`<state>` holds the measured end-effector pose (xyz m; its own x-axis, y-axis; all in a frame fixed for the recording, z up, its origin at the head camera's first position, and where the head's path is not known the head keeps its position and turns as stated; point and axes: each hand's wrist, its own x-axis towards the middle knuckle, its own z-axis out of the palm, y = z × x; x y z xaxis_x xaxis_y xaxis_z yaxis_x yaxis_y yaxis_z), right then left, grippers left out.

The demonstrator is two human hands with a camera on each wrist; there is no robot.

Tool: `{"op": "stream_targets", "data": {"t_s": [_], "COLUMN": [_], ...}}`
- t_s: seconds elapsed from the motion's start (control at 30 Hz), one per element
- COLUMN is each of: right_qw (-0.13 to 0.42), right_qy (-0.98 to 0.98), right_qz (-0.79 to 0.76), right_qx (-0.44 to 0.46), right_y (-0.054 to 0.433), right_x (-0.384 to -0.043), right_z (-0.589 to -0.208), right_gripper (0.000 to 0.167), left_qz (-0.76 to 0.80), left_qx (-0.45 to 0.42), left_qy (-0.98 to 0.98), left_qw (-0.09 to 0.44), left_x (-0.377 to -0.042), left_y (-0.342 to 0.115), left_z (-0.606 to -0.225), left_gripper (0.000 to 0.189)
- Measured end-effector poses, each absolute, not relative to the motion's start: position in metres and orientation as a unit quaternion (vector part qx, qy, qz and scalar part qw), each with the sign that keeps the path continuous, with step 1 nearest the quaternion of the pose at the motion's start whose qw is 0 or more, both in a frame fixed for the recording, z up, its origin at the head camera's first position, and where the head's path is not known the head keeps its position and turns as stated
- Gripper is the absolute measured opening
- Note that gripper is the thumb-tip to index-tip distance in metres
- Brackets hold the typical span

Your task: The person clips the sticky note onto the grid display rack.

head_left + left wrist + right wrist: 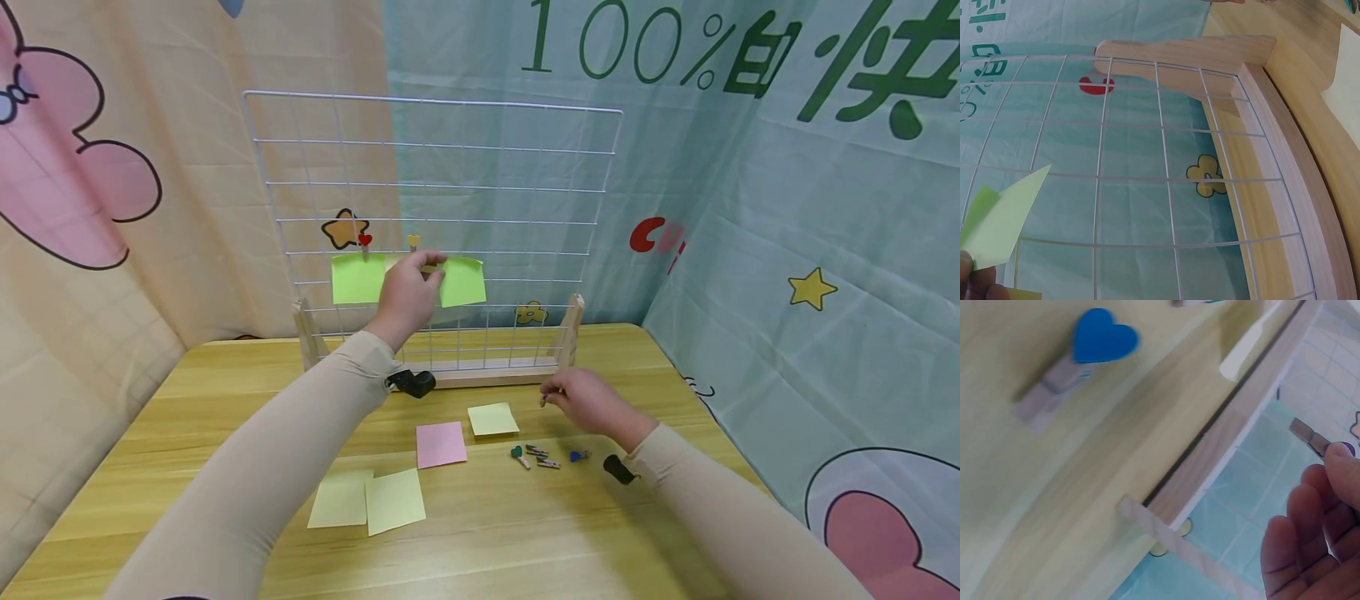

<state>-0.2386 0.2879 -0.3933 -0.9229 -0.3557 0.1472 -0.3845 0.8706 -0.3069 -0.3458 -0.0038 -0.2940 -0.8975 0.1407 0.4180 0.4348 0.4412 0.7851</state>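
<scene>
This is a curtained-off bench-top work nook; whether it stands in a home, office or studio cannot be told. Printed fabric [720, 208] hangs beyond the left grip [408, 287] and on the outer side of the right grip [592, 402], showing a yellow star [812, 289], a pink cartoon figure [67, 192] and green "100%" lettering [637, 46]. A wood-grain bench [525, 525] spreads beneath both grips, the cloth close around its far edges.

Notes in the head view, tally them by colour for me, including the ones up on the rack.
Green notes: 2
Yellow notes: 4, one mostly hidden behind the left hand
Pink note: 1
Total: 7
</scene>
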Motion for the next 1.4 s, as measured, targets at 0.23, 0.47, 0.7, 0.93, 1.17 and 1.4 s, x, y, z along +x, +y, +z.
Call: {"op": "stream_targets", "data": {"t_s": [0.23,0.47,0.7,0.93,1.17,1.4], "right_qw": [0.079,0.089,0.106,0.136,0.181,0.213], "right_qy": [-0.962,-0.962,-0.957,-0.946,-0.927,-0.913], "right_qz": [0.172,0.187,0.209,0.253,0.295,0.324], "right_qx": [0.199,0.175,0.171,0.152,0.145,0.124], "right_y": [0.279,0.272,0.27,0.261,0.249,0.239], "right_x": [-0.242,-0.249,-0.252,-0.256,-0.266,-0.278], "right_z": [-0.377,-0.363,-0.356,-0.344,-0.329,-0.316], "right_gripper": [0.012,0.016,0.016,0.017,0.019,0.021], "left_qz": [-0.499,-0.5,-0.503,-0.498,-0.498,-0.502], "left_qx": [-0.173,-0.172,-0.175,-0.173,-0.172,-0.173], "left_qy": [-0.835,-0.835,-0.833,-0.835,-0.835,-0.833], "left_qw": [0.155,0.15,0.149,0.157,0.161,0.155], "left_x": [-0.347,-0.349,-0.348,-0.346,-0.346,-0.345], "left_y": [-0.003,-0.003,-0.002,-0.002,-0.002,-0.002], "left_z": [-0.295,-0.297,-0.296,-0.295,-0.296,-0.296], "left_gripper": [0.026,0.028,0.028,0.027,0.028,0.028]}}
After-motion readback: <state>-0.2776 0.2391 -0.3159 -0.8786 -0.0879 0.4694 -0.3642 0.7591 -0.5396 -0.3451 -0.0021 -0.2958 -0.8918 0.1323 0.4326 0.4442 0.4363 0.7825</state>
